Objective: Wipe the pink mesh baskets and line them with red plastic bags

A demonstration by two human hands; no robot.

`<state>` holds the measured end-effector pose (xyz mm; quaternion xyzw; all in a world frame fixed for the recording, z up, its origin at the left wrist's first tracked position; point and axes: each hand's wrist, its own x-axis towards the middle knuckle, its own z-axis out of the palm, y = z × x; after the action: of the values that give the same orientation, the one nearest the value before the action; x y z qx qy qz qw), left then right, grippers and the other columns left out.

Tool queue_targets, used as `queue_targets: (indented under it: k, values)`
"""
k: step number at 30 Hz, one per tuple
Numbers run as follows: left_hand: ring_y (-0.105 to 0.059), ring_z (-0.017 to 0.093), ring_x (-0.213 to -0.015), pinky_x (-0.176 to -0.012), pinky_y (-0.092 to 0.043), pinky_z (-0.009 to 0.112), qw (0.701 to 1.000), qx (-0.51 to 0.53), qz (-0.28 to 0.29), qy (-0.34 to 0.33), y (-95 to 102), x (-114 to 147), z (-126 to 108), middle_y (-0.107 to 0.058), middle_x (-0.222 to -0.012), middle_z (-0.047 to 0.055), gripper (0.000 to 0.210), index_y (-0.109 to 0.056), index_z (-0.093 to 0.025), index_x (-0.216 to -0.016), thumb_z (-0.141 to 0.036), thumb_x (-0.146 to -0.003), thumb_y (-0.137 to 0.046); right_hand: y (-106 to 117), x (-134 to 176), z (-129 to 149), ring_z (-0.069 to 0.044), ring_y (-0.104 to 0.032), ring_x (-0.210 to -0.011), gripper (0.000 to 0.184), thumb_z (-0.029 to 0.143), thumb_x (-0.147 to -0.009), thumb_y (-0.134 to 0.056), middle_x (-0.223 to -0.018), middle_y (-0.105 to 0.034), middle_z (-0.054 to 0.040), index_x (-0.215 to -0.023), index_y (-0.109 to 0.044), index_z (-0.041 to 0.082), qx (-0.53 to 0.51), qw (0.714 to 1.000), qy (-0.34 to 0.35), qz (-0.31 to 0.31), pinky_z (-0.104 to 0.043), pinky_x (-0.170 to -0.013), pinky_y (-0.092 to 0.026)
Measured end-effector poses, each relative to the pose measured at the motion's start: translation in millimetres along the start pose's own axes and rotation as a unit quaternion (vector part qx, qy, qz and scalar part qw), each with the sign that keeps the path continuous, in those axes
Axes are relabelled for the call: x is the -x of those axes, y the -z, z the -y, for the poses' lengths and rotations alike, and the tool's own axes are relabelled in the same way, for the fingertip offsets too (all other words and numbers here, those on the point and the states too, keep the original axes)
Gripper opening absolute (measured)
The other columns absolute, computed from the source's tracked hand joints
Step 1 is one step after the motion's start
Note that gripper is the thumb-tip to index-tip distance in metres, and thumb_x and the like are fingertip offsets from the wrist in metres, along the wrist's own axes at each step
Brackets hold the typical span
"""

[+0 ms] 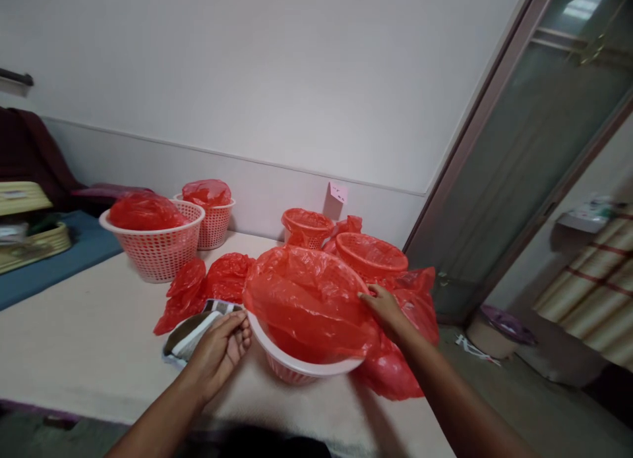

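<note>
A white plastic basket [306, 368] stands tilted toward me at the table's front, its holed side partly showing. Spread over its mouth is a thin red plastic bag [306, 300], covering the far and right rim while the near white rim stays bare. At the left rim my left hand [225, 349] has its fingers curled, pinching the bag's edge by the rim. My right hand [388, 310] grips the bag over the right rim, thumb on the inner side. Beside my left hand lies a grey, white and brown folded cloth item [190, 336].
Two baskets [161, 250] holding red bags stand at the back left. Two bag-lined baskets [370, 254] are behind on the right. Crumpled red bags [230, 277] lie around. A pink note [338, 192] is by the wall; a bin [497, 329] stands on the floor.
</note>
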<state>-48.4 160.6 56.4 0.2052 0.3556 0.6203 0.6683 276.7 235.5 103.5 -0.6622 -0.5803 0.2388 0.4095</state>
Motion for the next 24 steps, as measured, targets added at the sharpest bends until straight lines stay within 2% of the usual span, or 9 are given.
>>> queue_targets:
  k: [4, 6, 9, 11, 16, 17, 19, 22, 24]
  values:
    - [-0.059, 0.008, -0.056, -0.056, -0.053, 0.02, 0.997, -0.063, -0.023, -0.032, 1.9, 3, -7, -0.062, -0.072, 0.003, 0.008, -0.06, -0.014, -0.079, -0.014, -0.086, -0.056, 6, 27, 3, -0.02, -0.068, -0.073, 0.032, 0.042, -0.085, -0.049, -0.091, -0.071, -0.0097, -0.101, -0.06, 0.017, -0.084, 0.996, -0.012, 0.011, -0.028, -0.058, -0.052]
    - [-0.058, 0.008, -0.053, -0.052, -0.05, 0.018, 0.991, -0.114, -0.029, -0.064, 2.0, 5, -12, -0.062, -0.069, 0.001, 0.006, -0.061, -0.015, -0.082, -0.021, -0.084, -0.062, 6, 42, 1, -0.018, -0.066, -0.068, 0.033, 0.047, -0.085, -0.049, -0.087, -0.069, -0.0074, -0.1, -0.059, 0.018, -0.155, 0.987, -0.026, 0.026, -0.026, -0.054, -0.051]
    - [-0.052, 0.008, -0.047, -0.046, -0.044, 0.016, 0.972, -0.194, -0.026, -0.129, -0.1, 7, -19, -0.057, -0.06, -0.005, 0.023, -0.063, -0.019, -0.093, -0.027, -0.074, -0.074, 2, 63, -5, -0.015, -0.06, -0.063, 0.033, 0.05, -0.082, -0.055, -0.081, -0.063, -0.0031, -0.095, -0.057, 0.02, -0.256, 0.965, -0.05, 0.026, -0.025, -0.052, -0.05]
    - [-0.05, 0.008, -0.047, -0.046, -0.041, 0.015, 0.958, -0.235, -0.018, -0.162, -2.5, 7, -23, -0.055, -0.06, -0.007, 0.032, -0.065, -0.021, -0.099, -0.025, -0.07, -0.078, -2, 74, -10, -0.015, -0.059, -0.065, 0.036, 0.05, -0.078, -0.06, -0.085, -0.062, -0.0034, -0.098, -0.057, 0.02, -0.262, 0.963, -0.055, 0.005, -0.026, -0.054, -0.051]
    - [-0.057, 0.012, -0.064, -0.056, -0.044, 0.017, 0.865, -0.433, 0.012, -0.253, -9.6, 9, -24, -0.063, -0.074, 0.0, 0.028, -0.069, -0.021, -0.1, -0.032, -0.073, -0.073, -4, 90, -20, -0.015, -0.06, -0.063, 0.045, 0.053, -0.075, -0.062, -0.091, -0.062, -0.0044, -0.104, -0.058, 0.019, -0.232, 0.971, -0.059, -0.019, -0.03, -0.053, -0.053]
    - [-0.057, 0.013, -0.062, -0.054, -0.044, 0.018, 0.857, -0.451, 0.018, -0.249, -11.6, 11, -22, -0.063, -0.072, 0.0, 0.03, -0.068, -0.021, -0.101, -0.035, -0.075, -0.071, -4, 92, -23, -0.015, -0.06, -0.062, 0.047, 0.054, -0.074, -0.062, -0.091, -0.062, -0.004, -0.105, -0.058, 0.019, -0.232, 0.971, -0.06, -0.02, -0.03, -0.053, -0.053]
    - [-0.052, 0.012, -0.05, -0.046, -0.041, 0.019, 0.876, -0.438, 0.034, -0.201, -16.8, 18, -17, -0.058, -0.061, -0.003, 0.034, -0.065, -0.022, -0.101, -0.043, -0.076, -0.068, -4, 97, -30, -0.016, -0.06, -0.063, 0.05, 0.055, -0.073, -0.063, -0.086, -0.062, -0.0029, -0.107, -0.056, 0.018, -0.232, 0.971, -0.059, -0.024, -0.03, -0.054, -0.052]
    - [-0.044, 0.01, -0.036, -0.036, -0.033, 0.021, 0.913, -0.389, 0.091, -0.083, -29.6, 32, -7, -0.056, -0.055, -0.004, 0.042, -0.061, -0.021, -0.092, -0.057, -0.072, -0.067, -6, 104, -42, -0.018, -0.059, -0.063, 0.048, 0.056, -0.073, -0.065, -0.076, -0.059, -0.0007, -0.102, -0.055, 0.018, -0.226, 0.973, -0.043, -0.033, -0.028, -0.052, -0.049]
    - [-0.043, 0.009, -0.032, -0.033, -0.03, 0.021, 0.922, -0.363, 0.132, -0.01, -41.2, 40, 0, -0.06, -0.058, -0.001, 0.049, -0.059, -0.021, -0.088, -0.065, -0.068, -0.066, -6, 109, -47, -0.016, -0.056, -0.06, 0.039, 0.053, -0.075, -0.063, -0.07, -0.056, 0.0006, -0.09, -0.055, 0.018, -0.206, 0.978, -0.016, -0.039, -0.026, -0.05, -0.045]
